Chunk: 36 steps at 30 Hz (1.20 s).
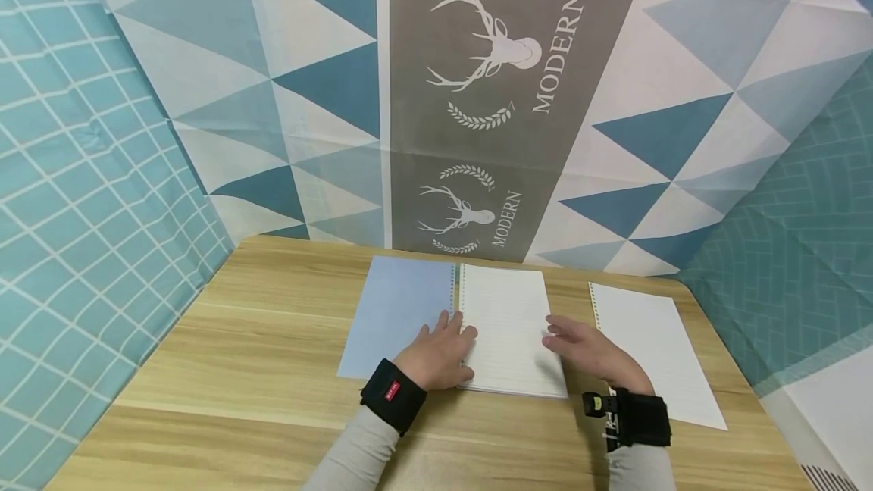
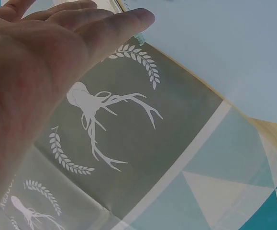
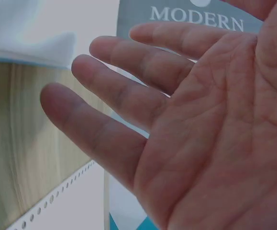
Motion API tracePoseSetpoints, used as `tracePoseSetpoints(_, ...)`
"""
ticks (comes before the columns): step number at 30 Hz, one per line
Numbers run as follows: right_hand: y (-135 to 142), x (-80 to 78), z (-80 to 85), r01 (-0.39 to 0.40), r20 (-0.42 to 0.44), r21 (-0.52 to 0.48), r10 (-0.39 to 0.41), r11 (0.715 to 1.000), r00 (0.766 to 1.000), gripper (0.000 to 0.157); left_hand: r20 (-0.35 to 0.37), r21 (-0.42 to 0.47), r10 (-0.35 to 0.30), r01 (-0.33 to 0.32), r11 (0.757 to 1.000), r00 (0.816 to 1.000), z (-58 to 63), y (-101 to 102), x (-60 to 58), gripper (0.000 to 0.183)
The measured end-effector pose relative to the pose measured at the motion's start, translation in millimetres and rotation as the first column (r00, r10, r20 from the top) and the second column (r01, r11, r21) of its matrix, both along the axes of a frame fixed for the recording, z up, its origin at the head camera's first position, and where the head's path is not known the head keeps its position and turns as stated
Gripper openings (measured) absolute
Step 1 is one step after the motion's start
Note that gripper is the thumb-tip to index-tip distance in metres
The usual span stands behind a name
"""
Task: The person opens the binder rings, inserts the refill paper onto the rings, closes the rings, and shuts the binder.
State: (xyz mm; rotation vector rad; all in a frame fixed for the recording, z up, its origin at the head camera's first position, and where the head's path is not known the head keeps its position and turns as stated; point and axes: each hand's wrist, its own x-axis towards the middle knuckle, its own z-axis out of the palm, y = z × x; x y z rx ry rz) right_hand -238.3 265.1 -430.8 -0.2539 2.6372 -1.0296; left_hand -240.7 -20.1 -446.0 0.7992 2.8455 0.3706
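A notebook with a blue cover (image 1: 402, 301) lies opened flat on the table, its stack of white lined pages (image 1: 508, 324) to the right of the ring binding. My left hand (image 1: 439, 354) rests over the binding and the left edge of the pages, fingers spread. Beside the right edge of the pages is my right hand (image 1: 593, 351), fingers extended and holding nothing; the right wrist view shows its bare palm (image 3: 215, 124). To the right, partly behind my right wrist, lies a loose white sheet (image 1: 655, 347) with punched holes along its left edge.
The wooden table (image 1: 259, 370) extends to the left and front of the notebook. A patterned cloth (image 1: 470, 97) with deer heads hangs behind it. Teal gridded cloth (image 1: 89, 173) borders the left side, and another teal cloth (image 1: 805, 233) the right.
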Motion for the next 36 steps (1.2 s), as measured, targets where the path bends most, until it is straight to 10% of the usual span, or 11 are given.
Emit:
tracePoseSetpoints(24,52,12.1,13.0,0.153,-0.015,0.061,-0.153,0.986,0.988,0.072,-0.092,-0.108,-0.11,0.1,0.989,0.99,2.8,34,21.4,0.065)
tracePoseSetpoints(36,101,18.0,9.5,0.328,0.054,0.34,-0.367,0.881,0.929,0.084,-0.154,-0.153,-0.172,0.148,0.977,0.973,1.1,44,32.5,0.064)
